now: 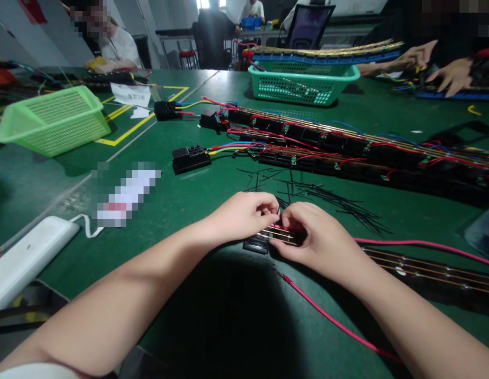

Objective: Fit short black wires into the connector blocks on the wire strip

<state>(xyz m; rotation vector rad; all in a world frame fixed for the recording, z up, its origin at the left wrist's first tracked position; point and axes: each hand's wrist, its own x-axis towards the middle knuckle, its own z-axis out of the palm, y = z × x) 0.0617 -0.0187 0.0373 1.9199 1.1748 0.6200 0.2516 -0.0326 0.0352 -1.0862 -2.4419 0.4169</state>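
Both my hands are at the left end of a long black strip with copper-coloured rods point(429, 276), which lies on the green table. My right hand point(313, 231) is curled around the strip, thumb on its near side and index finger bent over the top. My left hand point(248, 213) is closed just beside it, thumb and index finger pinched together; what is between them is too small to make out. A red wire point(420, 242) runs along the strip's far side and shows again under my fingers. Another red wire point(327, 313) lies loose nearer me, its tip bare.
Black cable ties point(342, 202) lie scattered beyond my hands. Behind them are several wired black strips point(327, 139) with black connectors point(191, 158). A green basket point(55, 123), a teal basket point(303, 84) and a white power strip point(35, 258) stand around. A co-worker's hands point(449, 76) work at far right.
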